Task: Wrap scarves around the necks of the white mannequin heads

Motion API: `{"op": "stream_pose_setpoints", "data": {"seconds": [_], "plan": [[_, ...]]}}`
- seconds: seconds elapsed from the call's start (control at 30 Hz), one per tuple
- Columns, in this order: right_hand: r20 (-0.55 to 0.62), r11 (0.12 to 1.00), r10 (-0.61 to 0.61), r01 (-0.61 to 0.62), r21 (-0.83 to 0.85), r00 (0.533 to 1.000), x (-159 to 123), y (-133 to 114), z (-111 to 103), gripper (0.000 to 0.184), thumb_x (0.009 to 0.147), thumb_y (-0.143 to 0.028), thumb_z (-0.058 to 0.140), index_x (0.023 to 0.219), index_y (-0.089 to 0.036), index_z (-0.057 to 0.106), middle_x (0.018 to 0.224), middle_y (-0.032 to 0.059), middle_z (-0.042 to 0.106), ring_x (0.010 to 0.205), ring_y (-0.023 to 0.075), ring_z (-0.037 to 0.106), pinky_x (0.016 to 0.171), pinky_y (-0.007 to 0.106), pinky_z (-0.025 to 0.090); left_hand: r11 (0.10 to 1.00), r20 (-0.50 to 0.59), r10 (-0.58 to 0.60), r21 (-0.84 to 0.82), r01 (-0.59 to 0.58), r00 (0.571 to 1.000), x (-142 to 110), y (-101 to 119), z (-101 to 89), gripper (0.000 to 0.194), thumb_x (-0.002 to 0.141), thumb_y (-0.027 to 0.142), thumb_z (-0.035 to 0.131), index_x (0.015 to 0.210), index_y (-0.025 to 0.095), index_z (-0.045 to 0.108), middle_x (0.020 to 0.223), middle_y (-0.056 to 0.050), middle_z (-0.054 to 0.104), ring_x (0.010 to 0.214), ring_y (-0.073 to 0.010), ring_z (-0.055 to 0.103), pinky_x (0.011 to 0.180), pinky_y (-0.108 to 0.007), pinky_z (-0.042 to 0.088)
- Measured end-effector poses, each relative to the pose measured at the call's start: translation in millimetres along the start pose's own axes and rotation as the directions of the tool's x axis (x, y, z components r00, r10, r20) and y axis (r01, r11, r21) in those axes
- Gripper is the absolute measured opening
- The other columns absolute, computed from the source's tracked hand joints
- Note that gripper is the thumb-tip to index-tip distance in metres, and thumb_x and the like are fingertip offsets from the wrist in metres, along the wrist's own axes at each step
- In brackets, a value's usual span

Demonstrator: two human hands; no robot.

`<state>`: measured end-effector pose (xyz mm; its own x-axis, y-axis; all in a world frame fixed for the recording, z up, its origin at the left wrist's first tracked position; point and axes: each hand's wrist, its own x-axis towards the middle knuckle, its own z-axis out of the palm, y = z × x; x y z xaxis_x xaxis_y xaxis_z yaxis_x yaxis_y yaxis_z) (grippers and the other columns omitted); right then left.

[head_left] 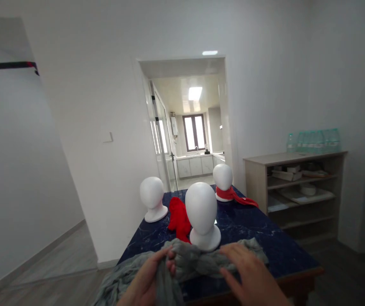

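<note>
A grey scarf (198,261) lies bunched along the near edge of the table, part of it trailing off to the left. My left hand (149,272) is closed around a fold of it, with cloth hanging below the fingers. Over the right part of the scarf rests my right hand (246,272), fingers spread and touching the fabric. Just beyond the cloth stands a white mannequin head (201,208), bare and upright. Behind it to the left lies a crumpled red cloth (178,219).
A second bare mannequin head (152,195) stands at the table's left edge. Farther back, another head (223,176) has a red scarf (233,194) around its neck. The dark blue table (265,242) has a shelf unit (294,159) with bottles (318,141) to its right.
</note>
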<state>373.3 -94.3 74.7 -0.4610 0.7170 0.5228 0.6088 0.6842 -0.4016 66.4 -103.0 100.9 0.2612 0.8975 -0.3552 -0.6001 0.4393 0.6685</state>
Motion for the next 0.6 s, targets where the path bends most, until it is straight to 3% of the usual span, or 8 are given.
{"op": "stream_pose_setpoints", "data": {"seconds": [0.07, 0.17, 0.2, 0.27, 0.33, 0.4, 0.5, 0.6], "plan": [[-0.053, 0.952, 0.273, -0.277, -0.132, 0.961, -13, 55, -6, 0.063, 0.086, -0.025, 0.07, 0.148, -0.019, 0.061, 0.154, 0.0172, 0.061, 0.144, 0.037, 0.053, 0.123, 0.053, 0.039, 0.999, 0.01, 0.017, 0.048, -0.017, 1.0, -16, 44, -32.0, 0.032, 0.096, 0.035, 0.07, 0.072, 0.02, 0.056, 0.053, 0.005, 0.051, 0.05, -0.0102, 0.061, 0.055, -0.018, 0.053], [0.056, 0.916, 0.376, -0.362, -0.171, 0.925, -25, 126, -6, 0.068, 0.082, -0.023, 0.067, 0.149, -0.016, 0.059, 0.15, 0.0176, 0.064, 0.14, 0.0352, 0.056, 0.121, 0.051, 0.039, 0.86, -0.216, 0.225, 0.503, -0.089, 0.95, -34, 109, -95.2, 0.033, 0.085, 0.04, 0.079, 0.071, 0.022, 0.056, 0.051, 0.007, 0.049, 0.047, -0.0131, 0.056, 0.055, -0.024, 0.052], [0.054, 0.915, 0.376, -0.362, -0.178, 0.925, -26, 139, -4, 0.059, 0.083, -0.02, 0.063, 0.142, -0.017, 0.065, 0.143, 0.0166, 0.068, 0.136, 0.0341, 0.059, 0.12, 0.05, 0.039, 0.697, -0.274, 0.388, 0.712, -0.086, 0.88, -37, 127, -115.4, 0.03, 0.082, 0.044, 0.079, 0.075, 0.023, 0.059, 0.055, 0.005, 0.055, 0.05, -0.0164, 0.058, 0.056, -0.028, 0.054], [0.03, 0.924, 0.359, -0.35, -0.155, 0.933, -24, 148, -3, 0.039, 0.085, -0.015, 0.054, 0.117, -0.019, 0.076, 0.124, 0.0134, 0.075, 0.122, 0.0309, 0.065, 0.113, 0.047, 0.042, 0.322, -0.325, 0.655, 0.937, 0.137, 0.682, -38, 153, -144.9, 0.028, 0.074, 0.044, 0.078, 0.076, 0.024, 0.058, 0.064, -0.001, 0.065, 0.07, -0.0314, 0.071, 0.076, -0.044, 0.061], [-0.003, 0.938, 0.343, -0.342, -0.057, 0.939, -19, 137, -9, 0.027, 0.086, -0.015, 0.049, 0.095, -0.021, 0.074, 0.106, 0.0094, 0.076, 0.107, 0.0272, 0.068, 0.101, 0.041, 0.047, 0.148, -0.261, 0.791, 0.959, 0.241, 0.554, -36, 158, -151.4, 0.029, 0.064, 0.039, 0.079, 0.08, 0.024, 0.059, 0.082, -0.009, 0.074, 0.109, -0.0459, 0.07, 0.106, -0.058, 0.051], [-0.049, 0.939, 0.332, -0.325, 0.117, 0.942, -10, 111, -21, 0.021, 0.09, -0.019, 0.047, 0.089, -0.022, 0.068, 0.096, 0.0054, 0.073, 0.095, 0.0239, 0.066, 0.088, 0.036, 0.048, 0.091, -0.148, 0.823, 0.987, 0.131, 0.548, -32, 140, -130.3, 0.038, 0.06, 0.038, 0.082, 0.091, 0.022, 0.065, 0.108, -0.015, 0.076, 0.133, -0.0487, 0.059, 0.121, -0.059, 0.038], [-0.074, 0.88, 0.31, -0.257, 0.399, 0.948, 9, 62, -43, 0.016, 0.092, -0.025, 0.05, 0.094, -0.022, 0.066, 0.091, 0.0005, 0.07, 0.088, 0.0212, 0.064, 0.078, 0.031, 0.046, 0.139, 0.086, 0.643, 0.964, -0.226, 0.761, -28, 84, -57.5, 0.06, 0.067, 0.042, 0.089, 0.122, 0.023, 0.073, 0.138, -0.014, 0.07, 0.136, -0.0412, 0.06, 0.12, -0.05, 0.043], [-0.032, 0.787, 0.26, -0.192, 0.586, 0.965, 34, 11, -58, 0.014, 0.09, -0.026, 0.056, 0.097, -0.022, 0.067, 0.089, -0.0022, 0.07, 0.085, 0.0192, 0.062, 0.074, 0.029, 0.045, 0.232, 0.314, 0.432, 0.867, -0.441, 0.845, -25, 29, 31.1, 0.075, 0.077, 0.036, 0.088, 0.147, 0.03, 0.062, 0.157, -0.009, 0.059, 0.143, -0.0341, 0.055, 0.122, -0.042, 0.041]]}}
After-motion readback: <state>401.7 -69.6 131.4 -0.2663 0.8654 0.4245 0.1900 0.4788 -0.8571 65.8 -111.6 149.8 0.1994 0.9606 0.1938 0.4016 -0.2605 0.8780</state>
